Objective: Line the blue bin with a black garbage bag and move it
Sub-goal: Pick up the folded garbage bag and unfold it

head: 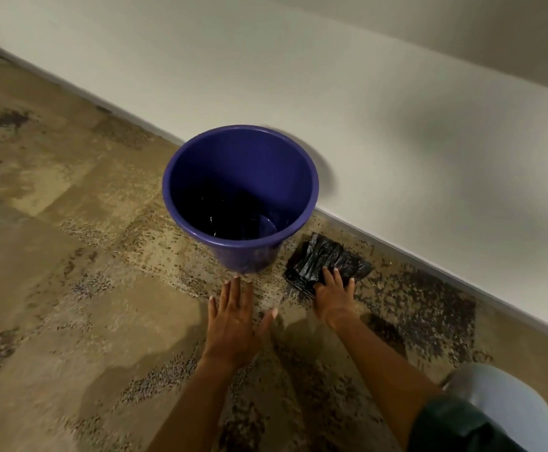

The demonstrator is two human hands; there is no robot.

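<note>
The blue bin (181, 203) stands upright on the carpet close to the wall, with something dark and glossy lying at its bottom. Just right of its base lies a folded stack of black garbage bags (326, 256). My right hand (334, 296) rests on the near edge of that stack, fingers curled onto the plastic. My left hand (235, 316) hovers flat with fingers spread, just in front of the bin's base and not touching it.
A white wall (298, 76) with a grey baseboard runs diagonally right behind the bin. The mottled brown carpet (70, 256) stretches to the left and toward me. A pale rounded object (501, 396) sits at the lower right corner.
</note>
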